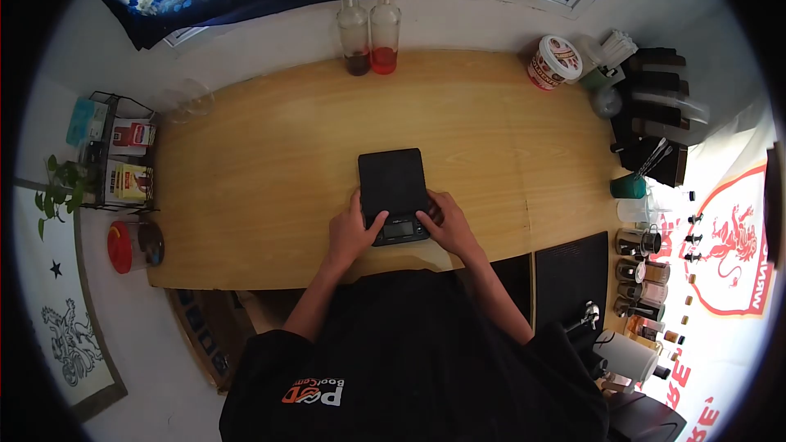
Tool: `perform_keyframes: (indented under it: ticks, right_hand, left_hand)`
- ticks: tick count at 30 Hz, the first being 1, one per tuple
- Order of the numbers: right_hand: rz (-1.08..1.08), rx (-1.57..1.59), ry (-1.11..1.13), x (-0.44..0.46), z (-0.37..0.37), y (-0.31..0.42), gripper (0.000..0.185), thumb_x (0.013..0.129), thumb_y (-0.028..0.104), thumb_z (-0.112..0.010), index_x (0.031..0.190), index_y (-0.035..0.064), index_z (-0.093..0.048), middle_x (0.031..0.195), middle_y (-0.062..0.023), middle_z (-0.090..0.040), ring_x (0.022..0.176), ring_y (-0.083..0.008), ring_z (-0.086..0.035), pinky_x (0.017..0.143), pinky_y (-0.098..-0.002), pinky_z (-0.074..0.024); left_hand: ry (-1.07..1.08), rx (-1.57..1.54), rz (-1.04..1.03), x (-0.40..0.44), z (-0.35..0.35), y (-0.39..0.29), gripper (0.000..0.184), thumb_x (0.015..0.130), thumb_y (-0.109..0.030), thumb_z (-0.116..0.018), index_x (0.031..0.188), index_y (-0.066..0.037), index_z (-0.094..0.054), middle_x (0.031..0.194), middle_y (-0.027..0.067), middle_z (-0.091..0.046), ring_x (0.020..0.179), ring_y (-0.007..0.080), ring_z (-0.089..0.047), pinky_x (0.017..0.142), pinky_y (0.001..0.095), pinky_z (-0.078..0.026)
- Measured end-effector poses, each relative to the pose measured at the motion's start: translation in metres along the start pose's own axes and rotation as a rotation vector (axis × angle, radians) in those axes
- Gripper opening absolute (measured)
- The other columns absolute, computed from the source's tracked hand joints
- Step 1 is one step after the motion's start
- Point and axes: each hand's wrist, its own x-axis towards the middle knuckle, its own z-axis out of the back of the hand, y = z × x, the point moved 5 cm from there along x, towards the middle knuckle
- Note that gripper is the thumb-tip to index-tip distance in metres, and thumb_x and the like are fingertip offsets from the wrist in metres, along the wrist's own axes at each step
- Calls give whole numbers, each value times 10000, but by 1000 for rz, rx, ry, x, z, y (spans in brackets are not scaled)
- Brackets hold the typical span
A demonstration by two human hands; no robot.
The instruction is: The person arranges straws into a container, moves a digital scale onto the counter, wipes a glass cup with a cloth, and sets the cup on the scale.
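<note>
Fingers of the left hand [352, 236] and right hand [452, 227] clamp the black scale [391, 184] from both sides, near the front edge of the wooden table [270, 164]; wood stretches beyond it toward two bottles [385, 33].

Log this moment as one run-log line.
left hand: holds scale, left side | right hand: holds scale, right side | scale: on table, display at near end | two bottles: upright, back of table

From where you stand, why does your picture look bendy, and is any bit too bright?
Head view: the table has curved edges, probably from a wide lens; the corners are black; the banner at the right is very bright; the scale looks fairly sharp.
</note>
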Motion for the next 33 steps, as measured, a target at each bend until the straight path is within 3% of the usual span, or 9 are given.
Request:
perform_keyframes:
  ticks: [6, 13, 19, 21, 24, 30, 33]
  right_hand:
    - [27, -32, 171, -7, 6, -1, 686, 860, 117, -794, 1452, -29, -480, 1120, -111, -544, 898, -205, -566, 797, -315, -509]
    - [82, -16, 186, -2, 9, 1, 721, 829, 77, -817, 1459, -7, -474, 1113, -99, -538, 873, -195, -557, 771, -313, -508]
    - [83, 33, -3, -10, 10, -3, 455, 918, 128, -749, 1335, 9, -613, 967, -78, -600, 738, -150, -564, 659, -269, -485]
    - [89, -30, -157, -11, 11, -4, 276, 971, 137, -687, 1218, 13, -678, 893, -93, -610, 683, -173, -562, 640, -286, -478]
    - [73, -62, -256, -9, 12, -5, 181, 1001, 123, -641, 1135, 16, -698, 866, -118, -617, 656, -201, -563, 631, -306, -478]
    - [75, -50, -351, -5, 12, -4, 152, 1011, 136, -633, 1052, 12, -710, 806, -116, -621, 634, -220, -583, 612, -316, -480]
    - [48, -64, -346, -6, 14, -3, 136, 999, 135, -655, 1028, 16, -713, 809, -115, -633, 634, -207, -592, 609, -308, -481]
  left_hand:
    - [-46, 31, -13, -4, -2, -2, 809, 895, -446, -746, 1461, 57, -464, 601, 71, -557, 513, 222, -588, 529, 360, -481]
    - [-123, -45, -92, -2, 0, 1, 611, 973, -322, -657, 1438, 44, -504, 601, 91, -568, 512, 246, -594, 531, 378, -481]
    - [-117, -91, -64, 0, 1, 1, 558, 979, -299, -644, 1421, 23, -536, 610, 90, -573, 523, 252, -603, 534, 383, -479]
    - [-124, -94, -80, -1, 3, 2, 553, 978, -301, -644, 1418, 19, -542, 610, 87, -572, 522, 247, -602, 532, 378, -478]
    - [-107, -85, -73, 1, 2, 1, 553, 979, -306, -643, 1415, 19, -544, 606, 83, -566, 522, 244, -602, 528, 376, -475]
    - [-122, -94, -90, 0, 4, -3, 523, 992, -305, -629, 1394, 20, -555, 592, 82, -550, 511, 254, -587, 526, 384, -467]
    - [-124, -130, 6, 3, 3, -1, 431, 1024, -268, -592, 1338, 27, -564, 699, 93, -593, 589, 234, -603, 581, 359, -477]
